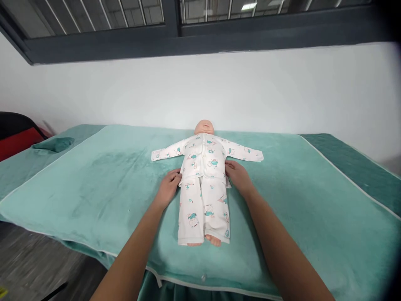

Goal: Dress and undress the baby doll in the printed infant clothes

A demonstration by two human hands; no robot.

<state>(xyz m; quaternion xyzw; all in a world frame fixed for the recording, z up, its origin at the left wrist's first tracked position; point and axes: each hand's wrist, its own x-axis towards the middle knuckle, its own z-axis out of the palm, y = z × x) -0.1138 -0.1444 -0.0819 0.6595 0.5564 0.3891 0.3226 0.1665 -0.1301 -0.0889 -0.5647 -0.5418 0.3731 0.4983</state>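
A baby doll (204,126) lies on its back on a pale green blanket, head toward the wall. It wears a white printed baby shirt (203,154) with both sleeves spread sideways, and matching trousers (191,213). Toes stick out below the trouser cuffs. At the left side of the doll's waist, my left hand (169,187) has its fingers bent against the shirt's edge. Opposite it, my right hand (238,177) pinches the shirt's side, a corner of the hem showing just below. My fingertips are partly hidden by the cloth.
The green blanket (103,188) covers a bed or table, with a darker green cover (354,167) beneath. Behind stands a white wall (200,92) under a dark-framed window (175,42). A red and black object (20,140) is at the far left.
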